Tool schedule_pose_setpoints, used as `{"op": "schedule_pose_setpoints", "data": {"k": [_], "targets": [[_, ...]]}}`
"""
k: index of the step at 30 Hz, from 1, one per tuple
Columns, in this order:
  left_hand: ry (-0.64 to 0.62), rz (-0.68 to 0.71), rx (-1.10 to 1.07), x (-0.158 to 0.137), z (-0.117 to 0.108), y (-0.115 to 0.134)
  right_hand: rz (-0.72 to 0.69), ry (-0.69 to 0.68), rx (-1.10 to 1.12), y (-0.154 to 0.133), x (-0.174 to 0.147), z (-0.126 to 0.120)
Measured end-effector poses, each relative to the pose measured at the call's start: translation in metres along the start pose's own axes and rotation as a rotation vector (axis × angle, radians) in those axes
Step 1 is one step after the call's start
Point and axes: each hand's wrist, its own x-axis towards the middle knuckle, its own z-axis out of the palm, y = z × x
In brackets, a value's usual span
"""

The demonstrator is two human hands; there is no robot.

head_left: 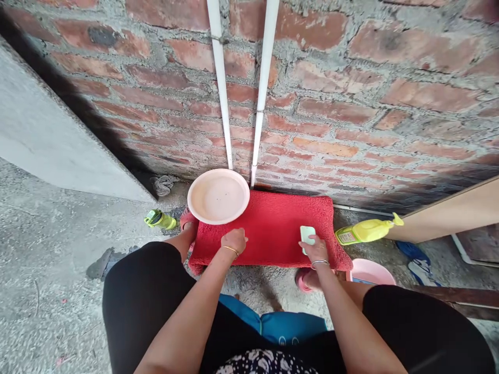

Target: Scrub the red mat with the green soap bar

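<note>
A thick red textile (268,231) like a mat or towel lies spread over a low support in front of me. My right hand (317,250) is closed round a pale green flat block (307,236) over the textile's right part; whether it is soap or a brush I cannot tell. Over the left part, close to the front edge, my left hand (234,240) has its fingers curled into a fist. Anything inside that fist is hidden. A pale pink basin (218,196) stands at the textile's back left corner, just beyond my left hand.
To the right lies a yellow bottle (364,231), with a pink tub (372,272) nearer me. A green bottle (160,219) lies on the concrete floor at left. Two white pipes (262,93) run down the brick wall (331,104) behind. A grey slab (70,114) leans at left.
</note>
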Motion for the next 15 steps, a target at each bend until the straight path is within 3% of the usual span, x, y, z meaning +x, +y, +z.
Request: {"op": "schedule_pose_setpoints", "data": {"k": [4,6,9,11,13,15], "targets": [[0.216,0.194,-0.251,-0.073,-0.072,-0.004,-0.231,-0.164,-0.051,-0.050,-0.042,0.034],[0.250,0.361,-0.455,-0.122,-0.086,-0.022,-0.398,-0.256,-0.116,-0.078,-0.068,0.053],[0.108,0.459,-0.665,-0.183,-0.065,-0.071,-0.643,-0.358,-0.243,-0.115,-0.102,0.076],[0.045,0.382,-0.721,-0.200,-0.035,-0.107,-0.763,-0.398,-0.333,-0.129,-0.114,0.085],[0.040,0.306,-0.722,-0.190,-0.012,-0.135,-0.785,-0.402,-0.369,-0.130,-0.114,0.085],[0.048,0.217,-0.702,-0.153,-0.007,-0.148,-0.726,-0.378,-0.362,-0.114,-0.101,0.077]]}}
